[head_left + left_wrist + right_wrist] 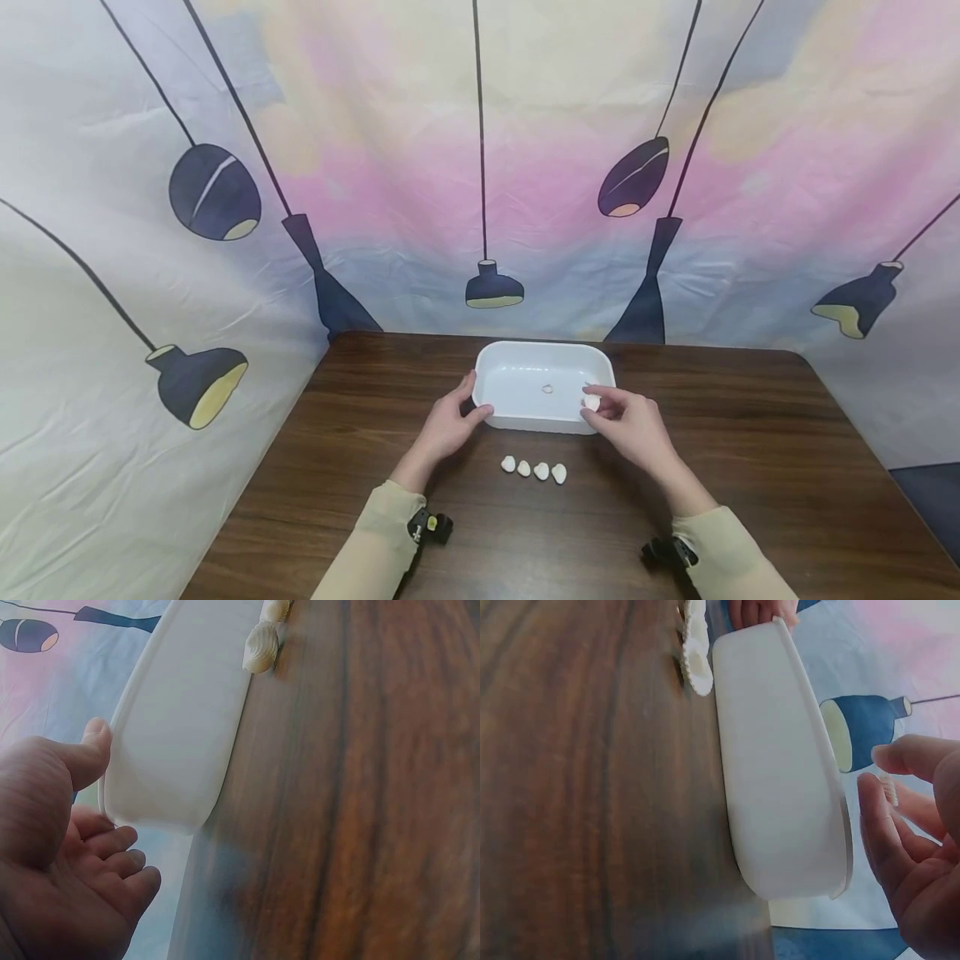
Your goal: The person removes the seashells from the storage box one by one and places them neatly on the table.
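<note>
A white rectangular dish [543,423] stands on the table. At its left end my left hand [450,421] grips the rim, thumb at the front corner and fingers round the side. My right hand [633,425] is over the dish's right end and pinches a white seashell [592,402] between thumb and fingers. In the right wrist view only the shell's ribbed edge [889,790] shows behind the fingers. Another seashell [547,388] lies inside the dish, near the middle. Several pale ribbed seashells [542,471] lie in a row on the table in front of the dish.
The dark wood-grain table [375,383] reaches back to a hanging cloth [420,183] printed with lamps, just behind the dish. Small black wrist cameras [431,527] are strapped at both sleeves.
</note>
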The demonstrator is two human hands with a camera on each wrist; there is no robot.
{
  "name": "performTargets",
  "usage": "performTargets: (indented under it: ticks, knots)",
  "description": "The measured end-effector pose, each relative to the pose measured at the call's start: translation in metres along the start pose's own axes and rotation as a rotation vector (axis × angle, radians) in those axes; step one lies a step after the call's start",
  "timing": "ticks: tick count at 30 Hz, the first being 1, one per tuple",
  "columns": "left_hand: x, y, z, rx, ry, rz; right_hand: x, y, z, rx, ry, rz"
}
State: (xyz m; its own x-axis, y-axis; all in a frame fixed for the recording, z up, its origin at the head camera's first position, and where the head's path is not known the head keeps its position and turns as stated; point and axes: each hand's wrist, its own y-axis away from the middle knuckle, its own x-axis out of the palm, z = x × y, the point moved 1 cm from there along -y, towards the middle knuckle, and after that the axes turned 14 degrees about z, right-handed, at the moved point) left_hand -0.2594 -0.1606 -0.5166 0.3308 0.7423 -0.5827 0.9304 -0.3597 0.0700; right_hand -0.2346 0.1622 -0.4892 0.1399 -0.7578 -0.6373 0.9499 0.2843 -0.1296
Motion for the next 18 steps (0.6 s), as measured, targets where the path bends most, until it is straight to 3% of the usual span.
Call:
performTargets:
  ticks: [11,18]
  knots:
    - [0.001,-0.002,-0.001,0.004,0.001,-0.002,0.0,0.017,0.004,-0.048,0.054,0.13]
    - [0.001,-0.002,-0.001,0.007,-0.007,-0.006,0.0,0.023,0.005,-0.095,0.098,0.294]
